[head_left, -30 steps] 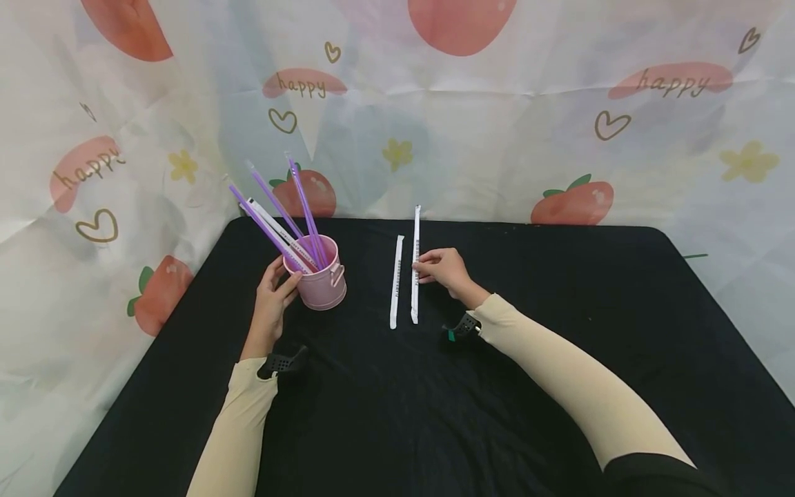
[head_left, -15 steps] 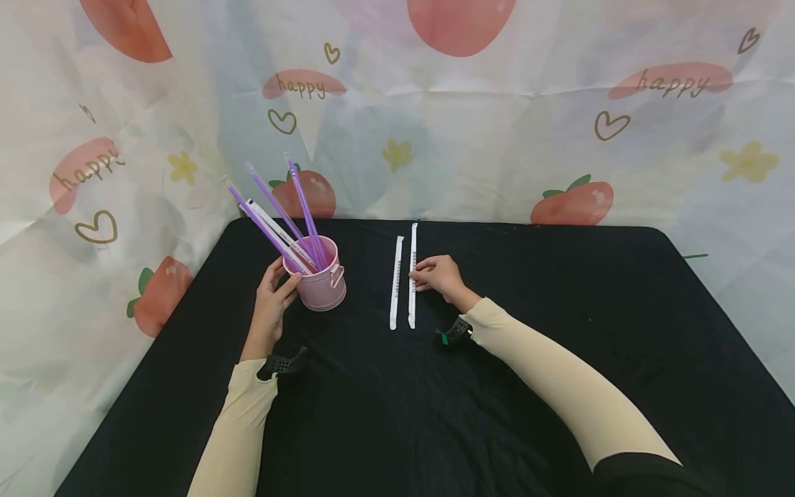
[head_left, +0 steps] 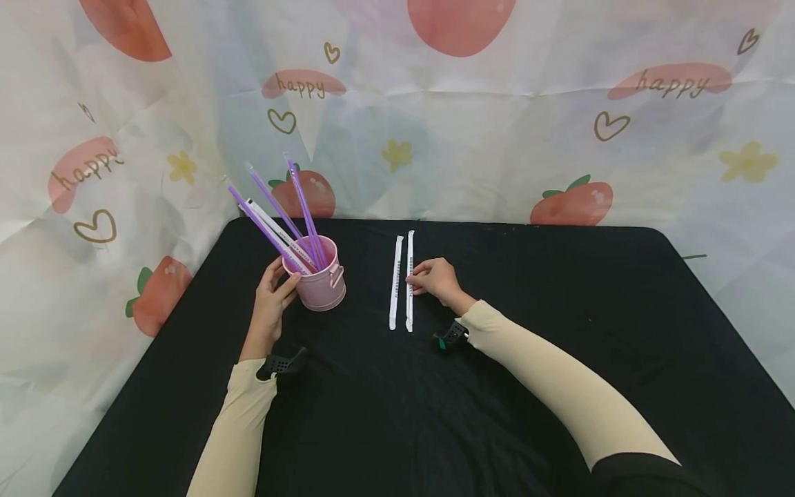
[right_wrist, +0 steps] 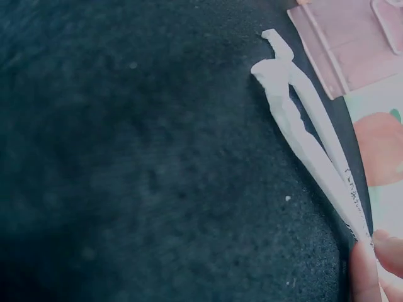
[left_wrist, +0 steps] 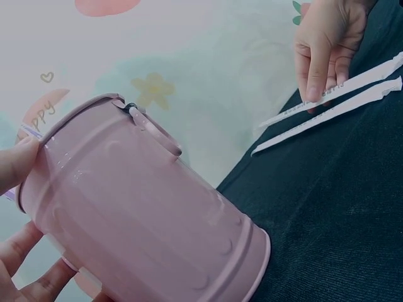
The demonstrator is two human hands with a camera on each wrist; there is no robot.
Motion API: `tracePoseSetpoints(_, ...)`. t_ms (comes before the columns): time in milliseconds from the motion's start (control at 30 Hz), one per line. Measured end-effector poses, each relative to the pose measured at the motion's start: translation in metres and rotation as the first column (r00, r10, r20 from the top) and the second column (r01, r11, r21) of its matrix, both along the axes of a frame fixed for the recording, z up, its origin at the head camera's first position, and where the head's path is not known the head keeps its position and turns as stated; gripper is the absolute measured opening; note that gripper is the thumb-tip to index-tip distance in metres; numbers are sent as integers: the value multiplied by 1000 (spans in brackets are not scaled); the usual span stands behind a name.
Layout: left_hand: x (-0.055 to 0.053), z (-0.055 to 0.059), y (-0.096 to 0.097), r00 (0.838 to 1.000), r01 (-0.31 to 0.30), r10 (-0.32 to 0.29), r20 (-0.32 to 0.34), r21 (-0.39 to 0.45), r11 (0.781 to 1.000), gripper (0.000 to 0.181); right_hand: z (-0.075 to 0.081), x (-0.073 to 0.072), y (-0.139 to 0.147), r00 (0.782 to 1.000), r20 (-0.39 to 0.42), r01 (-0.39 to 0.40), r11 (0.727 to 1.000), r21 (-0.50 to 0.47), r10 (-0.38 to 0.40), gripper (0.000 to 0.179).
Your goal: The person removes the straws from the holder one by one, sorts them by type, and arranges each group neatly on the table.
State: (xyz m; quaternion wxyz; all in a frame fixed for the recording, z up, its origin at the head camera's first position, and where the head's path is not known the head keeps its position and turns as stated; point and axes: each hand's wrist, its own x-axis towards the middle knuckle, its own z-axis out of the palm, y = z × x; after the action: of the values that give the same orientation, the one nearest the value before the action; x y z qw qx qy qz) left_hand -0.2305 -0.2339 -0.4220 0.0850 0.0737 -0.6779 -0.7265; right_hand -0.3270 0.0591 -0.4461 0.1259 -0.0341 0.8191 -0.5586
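Note:
At the left of the table, my left hand (head_left: 268, 310) holds a small pink metal bucket (head_left: 324, 291) by its side, thumb near the rim. Several purple straws (head_left: 304, 197) and white paper-wrapped straws (head_left: 279, 235) lean out of it to the left; their lower ends are hidden inside. My right hand (head_left: 437, 279) pinches a white paper-wrapped straw (head_left: 409, 314) between thumb and fingers at about its middle. Just left of that, almost parallel, a second wrapped straw (head_left: 394, 297) lies on the black cloth. In the left wrist view the bucket's side handle (left_wrist: 157, 135) shows.
A black cloth (head_left: 385, 414) covers the table. Behind it and to the left hangs a pale printed curtain (head_left: 472, 152) that meets the table's far edge. Dark wrist bands (head_left: 286, 364) sit over both beige sleeves.
My right hand has drawn its wrapped straw left and toward me, closer to the second straw, with their ends now nearly level. The left hand and bucket have stayed put.

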Motion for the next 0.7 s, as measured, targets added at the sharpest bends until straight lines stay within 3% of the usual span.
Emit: tracePoseSetpoints(700, -1, -1, -2, 1000, 7, -7, 5, -6, 1000, 56, 0, -1, -2, 998, -65, -3, 996, 92, 9, 20)
